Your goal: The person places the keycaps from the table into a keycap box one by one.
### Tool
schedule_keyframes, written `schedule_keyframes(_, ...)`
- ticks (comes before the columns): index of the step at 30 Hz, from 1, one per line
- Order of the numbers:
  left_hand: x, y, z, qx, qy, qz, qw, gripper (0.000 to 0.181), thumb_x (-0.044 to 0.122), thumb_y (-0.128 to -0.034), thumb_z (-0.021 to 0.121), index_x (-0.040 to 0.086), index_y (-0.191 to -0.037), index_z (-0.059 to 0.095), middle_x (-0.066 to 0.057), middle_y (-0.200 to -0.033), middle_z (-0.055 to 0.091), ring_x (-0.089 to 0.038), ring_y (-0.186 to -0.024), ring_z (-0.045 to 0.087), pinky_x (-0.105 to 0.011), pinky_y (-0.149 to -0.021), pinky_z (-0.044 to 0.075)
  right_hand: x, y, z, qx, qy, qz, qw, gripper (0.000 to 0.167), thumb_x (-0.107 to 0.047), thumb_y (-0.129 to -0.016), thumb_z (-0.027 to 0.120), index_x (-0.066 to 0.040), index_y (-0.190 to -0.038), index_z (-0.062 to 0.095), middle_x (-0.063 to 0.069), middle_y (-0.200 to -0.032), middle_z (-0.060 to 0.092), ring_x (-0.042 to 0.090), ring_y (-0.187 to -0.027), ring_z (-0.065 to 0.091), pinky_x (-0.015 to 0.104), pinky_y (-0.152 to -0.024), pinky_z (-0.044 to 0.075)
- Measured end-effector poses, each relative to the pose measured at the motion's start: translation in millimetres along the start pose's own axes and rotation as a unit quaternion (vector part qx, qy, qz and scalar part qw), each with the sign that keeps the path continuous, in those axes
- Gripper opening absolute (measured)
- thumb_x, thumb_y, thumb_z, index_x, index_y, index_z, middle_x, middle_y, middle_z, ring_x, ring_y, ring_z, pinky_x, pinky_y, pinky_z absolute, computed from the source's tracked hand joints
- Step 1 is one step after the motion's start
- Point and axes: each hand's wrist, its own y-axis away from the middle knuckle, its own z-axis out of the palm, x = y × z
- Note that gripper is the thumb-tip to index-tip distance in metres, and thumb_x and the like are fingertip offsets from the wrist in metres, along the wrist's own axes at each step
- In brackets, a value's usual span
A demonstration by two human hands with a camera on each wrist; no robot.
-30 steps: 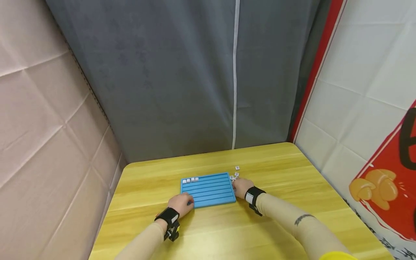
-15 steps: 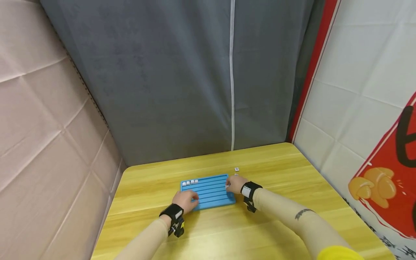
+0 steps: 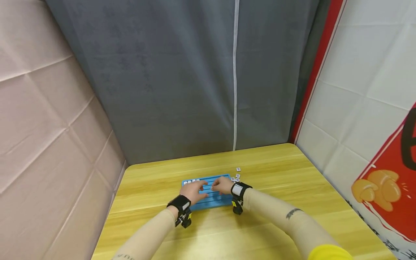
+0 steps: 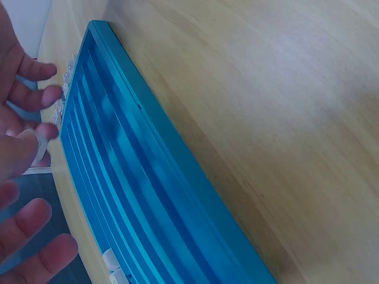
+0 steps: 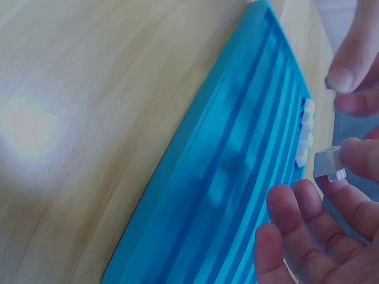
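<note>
Over the blue ridged tray, the two hands are close together. The right hand pinches a small white keycap-like piece between thumb and a finger, its other fingers spread. Nearly touching it is the left hand, fingers parted and apparently holding nothing; in the left wrist view the piece shows beside the left thumb. Several white pieces stand in a row in the tray's far left groove, partly behind the left hand in the head view.
Several loose white pieces lie on the wooden table by the tray's far right corner. A grey curtain hangs behind the table, with pale padded walls at both sides.
The right hand has come left from the loose pieces to above the tray, carrying one piece. The left hand has moved right and up from the tray's near left corner, fingers opening.
</note>
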Motion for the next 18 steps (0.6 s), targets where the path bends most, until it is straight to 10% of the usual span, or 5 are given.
schedule_keyframes(6, 4.8, -3.2, 2.6, -0.009, 0.006, -0.008, 0.9999, 0.046, 0.036, -0.0849, 0.074, 0.017, -0.125, 0.064, -0.002, -0.093, 0.069, -0.011, -0.068, 0.059, -0.025, -0.053, 0.044, -3, -1.4, 0, -0.021, -0.066, 0.026, 0.9972, 0.026, -0.022, -0.096, 0.061, -0.003, -0.112, 0.068, 0.009, -0.102, 0.066, 0.031, -0.08, 0.066, 0.046, -0.069, 0.055)
schedule_keyframes(18, 15.7, -4.4, 8.2, 0.01, 0.003, -0.007, 0.9999, 0.032, 0.031, -0.0858, 0.074, 0.018, -0.113, 0.066, 0.002, -0.089, 0.067, -0.013, -0.071, 0.061, -0.028, -0.057, 0.047, -17, 10.8, 3, -0.046, -0.162, 0.082, 0.9823, 0.029, -0.02, -0.098, 0.056, 0.0, -0.115, 0.066, 0.007, -0.097, 0.065, 0.032, -0.084, 0.067, 0.042, -0.072, 0.055)
